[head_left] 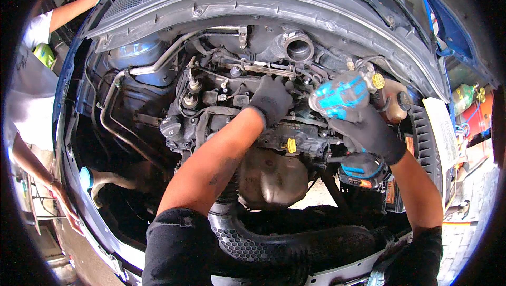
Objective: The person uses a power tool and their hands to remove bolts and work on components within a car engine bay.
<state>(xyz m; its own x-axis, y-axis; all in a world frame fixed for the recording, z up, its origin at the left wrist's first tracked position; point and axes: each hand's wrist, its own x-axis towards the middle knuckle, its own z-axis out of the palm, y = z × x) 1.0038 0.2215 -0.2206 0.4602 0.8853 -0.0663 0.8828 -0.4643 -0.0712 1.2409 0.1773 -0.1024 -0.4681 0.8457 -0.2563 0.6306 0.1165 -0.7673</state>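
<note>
My right hand (371, 130), in a black glove, is wrapped around the handle of a teal and black cordless drill (342, 95). The tool's front end points left over the engine, and its battery (362, 166) hangs below my wrist. My left hand (272, 98), also gloved in black, rests on top of the engine (226, 96) just below a metal rail (263, 68). Its fingers are curled inward, and whatever they grip is hidden. A gap separates my left hand from the front of the drill.
A yellow dipstick handle (291, 146) and a metal heat shield (272, 178) sit below my left hand. An open round duct (299, 47) is behind. A coolant tank (394, 100) stands right. A black hose (284, 244) crosses the front. Another person (37, 91) stands at left.
</note>
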